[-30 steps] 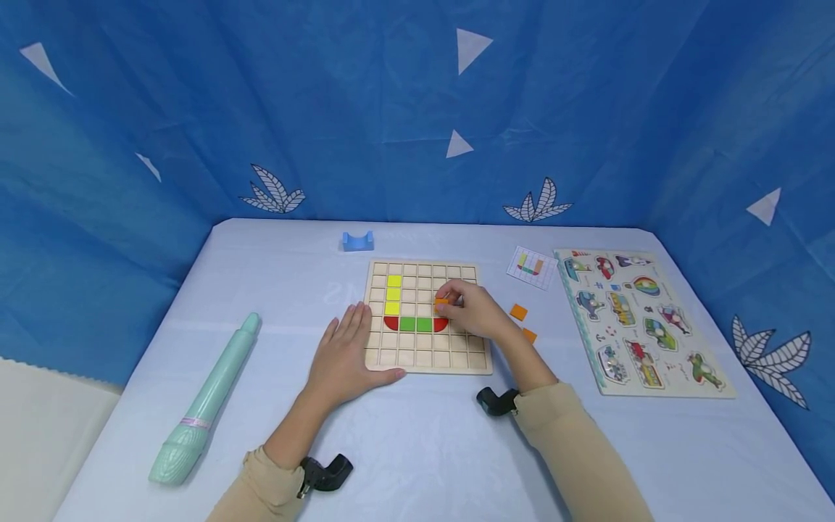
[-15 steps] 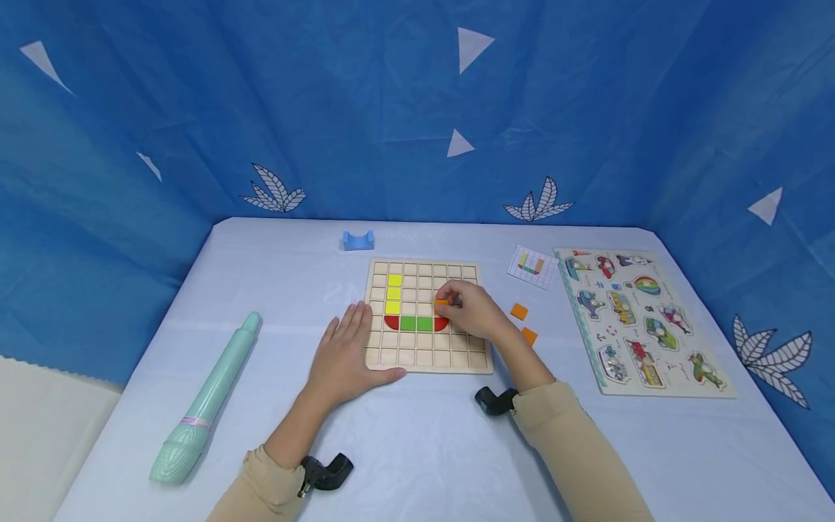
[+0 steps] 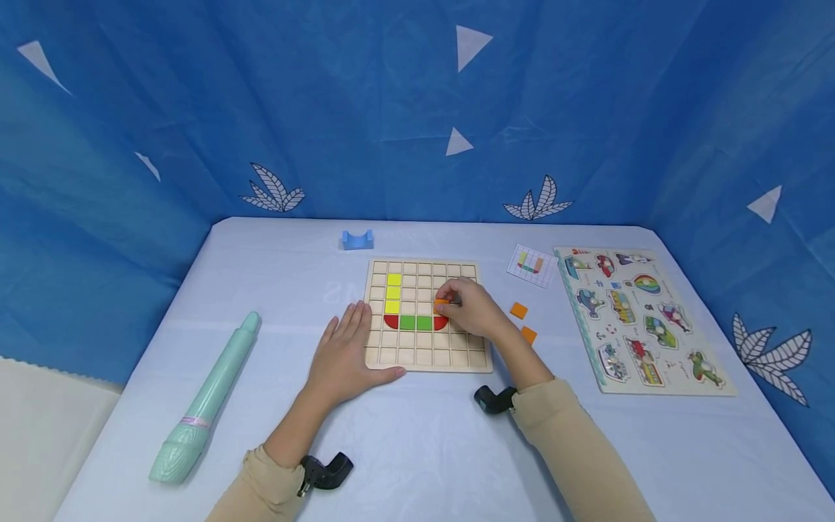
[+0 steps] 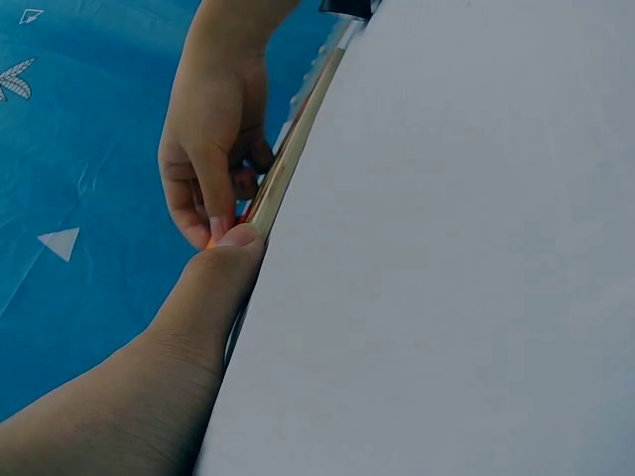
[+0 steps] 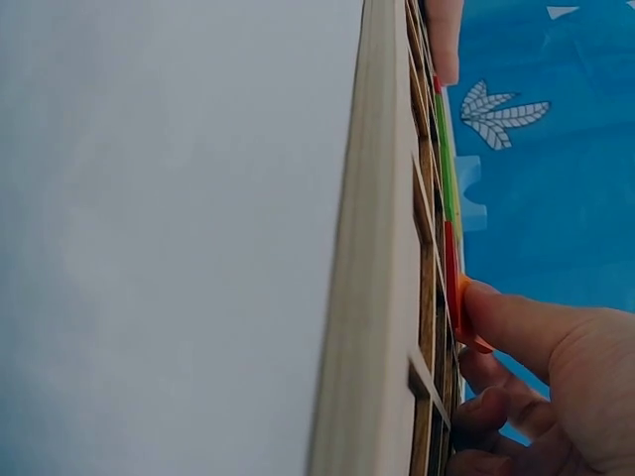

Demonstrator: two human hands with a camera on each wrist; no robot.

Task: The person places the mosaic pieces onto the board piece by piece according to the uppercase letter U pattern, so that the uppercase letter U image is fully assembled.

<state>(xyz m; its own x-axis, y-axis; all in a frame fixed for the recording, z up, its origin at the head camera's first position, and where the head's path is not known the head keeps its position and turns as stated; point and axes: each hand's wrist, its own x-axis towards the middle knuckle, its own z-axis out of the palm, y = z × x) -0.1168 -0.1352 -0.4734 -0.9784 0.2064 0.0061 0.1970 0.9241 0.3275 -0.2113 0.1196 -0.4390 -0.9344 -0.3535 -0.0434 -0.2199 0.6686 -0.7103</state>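
A wooden grid board [image 3: 424, 358] lies flat on the table. Three yellow square tiles [image 3: 393, 293] form a column in it, and below them runs a row of two green tiles [image 3: 415, 322] between two rounded red tiles [image 3: 391, 321]. My right hand [image 3: 471, 308] pinches an orange square tile [image 3: 441, 303] between thumb and fingers, just above the right red tile; the right wrist view shows the orange tile [image 5: 470, 322] tilted at the board's surface. My left hand [image 3: 346, 355] rests spread on the board's left edge, its thumb along the front corner.
Two loose orange tiles [image 3: 524, 322] lie right of the board. A small pattern card [image 3: 531, 265] and a picture puzzle board [image 3: 642, 322] lie farther right. A blue curved block [image 3: 357, 241] stands behind, and a mint-green toy microphone [image 3: 205, 399] lies at left.
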